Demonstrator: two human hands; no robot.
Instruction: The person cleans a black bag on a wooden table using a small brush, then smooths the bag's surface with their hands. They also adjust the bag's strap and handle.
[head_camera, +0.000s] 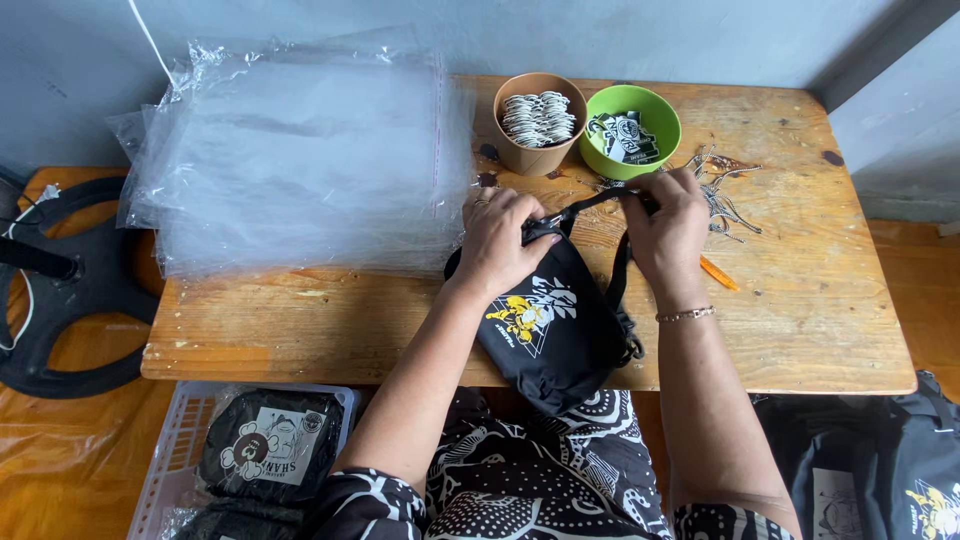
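A small black pouch bag (548, 335) with a yellow and white print lies on the wooden table (810, 320), hanging a little over the front edge. My left hand (500, 240) grips the bag's top corner where the black strap (590, 205) joins. My right hand (668, 225) pinches the strap near its far end, pulling it taut between the hands. A thin bracelet circles my right wrist.
A stack of clear plastic sleeves (300, 150) covers the table's left half. A brown paper cup (540, 120) and a green bowl (632, 130) hold tags at the back. Metal hooks (725, 195) and an orange stick (718, 272) lie right. A basket (180, 440) holds bagged pouches.
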